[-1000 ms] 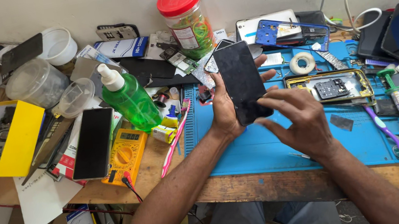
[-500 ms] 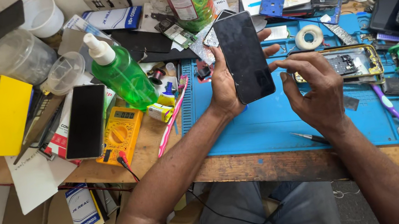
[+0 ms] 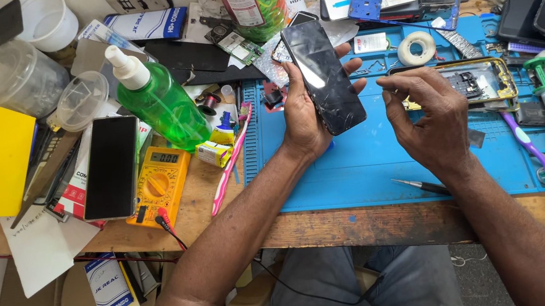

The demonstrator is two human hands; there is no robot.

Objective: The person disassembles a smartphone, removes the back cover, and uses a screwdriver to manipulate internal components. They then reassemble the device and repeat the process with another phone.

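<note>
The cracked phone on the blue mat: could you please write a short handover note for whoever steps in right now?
Left hand: holds the cracked phone upright over the blue mat, screen facing the camera.
Right hand: empty, fingers curled, just right of the phone, not touching it.
Nearby: opened phone frame on the mat behind the right hand; tape roll further back; tweezers at the mat's front edge.
Done: phone picked up. Left: the cracked screen is still in place.
</note>
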